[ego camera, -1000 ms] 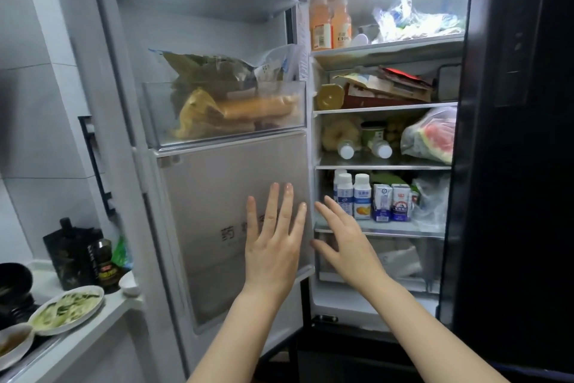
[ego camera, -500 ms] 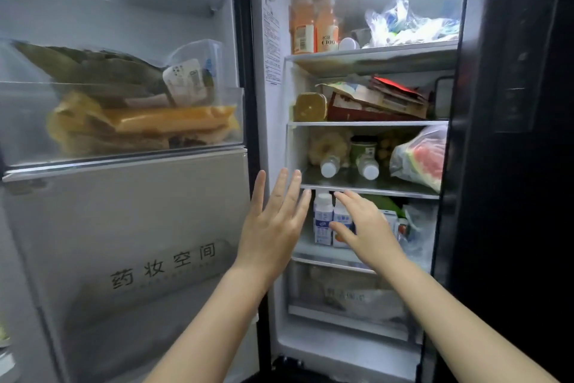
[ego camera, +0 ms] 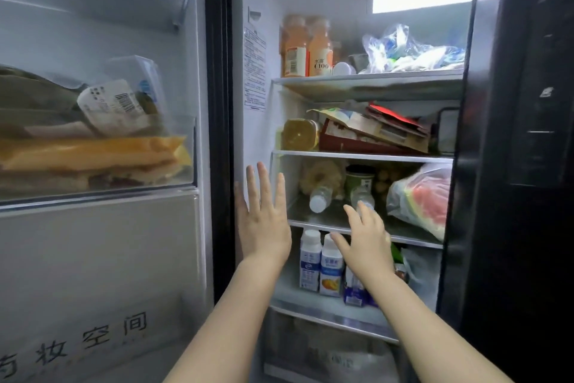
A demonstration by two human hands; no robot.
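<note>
I face an open fridge with lit glass shelves. My left hand (ego camera: pixel 264 224) is raised with straight, spread fingers in front of the fridge's left inner wall, holding nothing. My right hand (ego camera: pixel 366 240) reaches over the edge of the third shelf (ego camera: pixel 413 238), fingers extended toward a small lying bottle with a white cap (ego camera: pixel 362 198); it holds nothing. A second lying bottle (ego camera: pixel 320 199) rests just left of it. Below that shelf stand two white drink bottles (ego camera: pixel 321 261) and small cartons (ego camera: pixel 352 291), partly hidden by my right hand.
The open door (ego camera: pixel 99 243) fills the left, its bin (ego camera: pixel 93 162) packed with yellow packets. Two orange juice bottles (ego camera: pixel 307 47) and plastic bags sit on the top shelf. Boxes and a yellow tub fill the second shelf. Bagged watermelon (ego camera: pixel 425 199) lies right. A dark closed door (ego camera: pixel 528 165) stands right.
The view has moved closer to the fridge interior. Both hands have risen and gone deeper in; my right hand has moved from the lower shelf's bottles up to the third shelf.
</note>
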